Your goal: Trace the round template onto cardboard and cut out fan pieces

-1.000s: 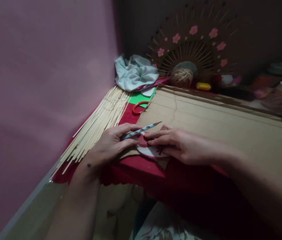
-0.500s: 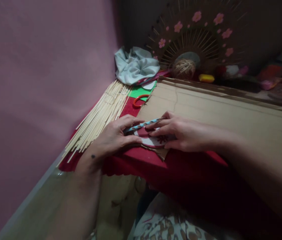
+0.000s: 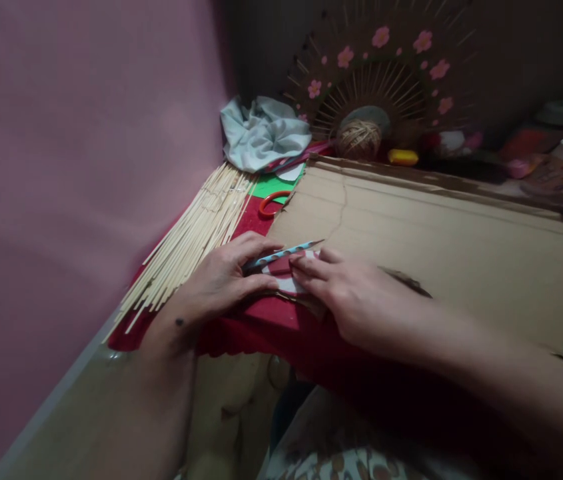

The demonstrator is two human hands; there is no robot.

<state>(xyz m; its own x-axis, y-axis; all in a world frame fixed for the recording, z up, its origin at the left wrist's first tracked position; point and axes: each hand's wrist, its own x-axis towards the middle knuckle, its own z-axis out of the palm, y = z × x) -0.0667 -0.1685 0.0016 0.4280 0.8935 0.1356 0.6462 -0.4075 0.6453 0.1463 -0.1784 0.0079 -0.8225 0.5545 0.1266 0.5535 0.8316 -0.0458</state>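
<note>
My left hand [image 3: 224, 273] rests at the cardboard's left end, a light blue spotted pencil [image 3: 281, 255] held in the crook between thumb and forefinger. The pencil's dark sharpened tip points right, over the cardboard. Below it lies a small red-and-white patterned piece [image 3: 286, 285] with a curved edge; my left thumb touches its left side. From the right, my right hand [image 3: 346, 290] has its fingers bunched together on this piece and covers its right part. Under both hands is the large brown cardboard sheet [image 3: 441, 247].
Thin bamboo sticks [image 3: 186, 240] lie bundled along the pink wall [image 3: 86, 133]. An orange-red ring-shaped handle [image 3: 267, 205] shows beside the cardboard on the red cloth [image 3: 246, 327]. Behind are crumpled pale fabric [image 3: 264, 137], a twine ball [image 3: 358, 139] and a flowered fan [image 3: 381, 67].
My right hand has drawn back from the pencil's tip and turned, its fingers now bunched on the patterned piece. The left hand keeps the pencil. The view has shifted slightly.
</note>
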